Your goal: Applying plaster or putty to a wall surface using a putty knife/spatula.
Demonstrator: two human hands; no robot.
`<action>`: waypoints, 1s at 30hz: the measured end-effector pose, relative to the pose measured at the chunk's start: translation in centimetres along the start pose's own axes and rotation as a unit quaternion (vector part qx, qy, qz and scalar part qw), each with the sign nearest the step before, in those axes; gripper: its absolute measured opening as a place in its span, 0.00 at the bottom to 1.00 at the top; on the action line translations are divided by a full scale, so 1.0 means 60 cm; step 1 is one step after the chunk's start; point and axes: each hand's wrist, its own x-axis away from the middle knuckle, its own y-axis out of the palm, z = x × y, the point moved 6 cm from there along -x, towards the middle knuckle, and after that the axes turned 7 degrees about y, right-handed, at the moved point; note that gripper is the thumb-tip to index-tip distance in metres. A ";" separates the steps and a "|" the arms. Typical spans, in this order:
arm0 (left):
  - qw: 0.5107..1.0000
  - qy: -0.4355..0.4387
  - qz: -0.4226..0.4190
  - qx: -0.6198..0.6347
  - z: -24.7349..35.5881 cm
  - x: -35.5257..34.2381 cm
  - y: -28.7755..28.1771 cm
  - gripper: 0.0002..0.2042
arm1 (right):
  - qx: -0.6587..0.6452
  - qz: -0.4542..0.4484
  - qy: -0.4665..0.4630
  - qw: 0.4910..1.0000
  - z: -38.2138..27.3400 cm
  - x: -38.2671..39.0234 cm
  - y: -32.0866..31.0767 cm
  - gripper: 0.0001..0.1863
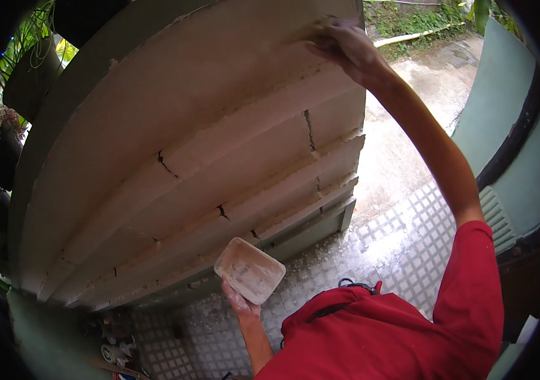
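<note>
A shallow rectangular plastic tub [244, 278], whitish and smeared inside with a pale paste, rests tilted in my left hand [242, 301]. The fingers of that hand grip its near left edge and carry pale residue. High up, my right hand [348, 49] is raised against a pale plastered surface [219, 69] near its right end. Its fingers look closed round a thin brownish thing, too blurred by motion to name. Below that hand the surface runs down in long stepped ledges [251, 139], with several dark cracks [310, 130] across them.
Grey-and-white patterned tiles [384, 234] cover the floor, wet or shiny near the doorway. Outside lie concrete [441, 82] and greenery. A pale green wall [498, 95] stands at the right. Hanging plant pots [32, 79] are at the far left; assorted clutter [118, 348] sits at the lower left.
</note>
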 end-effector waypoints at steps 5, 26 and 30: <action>1.000 -0.003 0.001 0.004 0.005 0.013 -0.011 0.30 | 0.086 0.126 0.013 0.988 0.050 0.038 -0.072 0.07; 1.000 -0.005 0.017 -0.008 0.010 0.017 -0.019 0.29 | 0.018 0.071 0.102 0.992 0.123 0.053 0.074 0.09; 1.000 -0.008 0.020 -0.020 0.010 0.015 -0.010 0.30 | -0.011 0.083 0.132 0.988 0.105 -0.008 0.109 0.10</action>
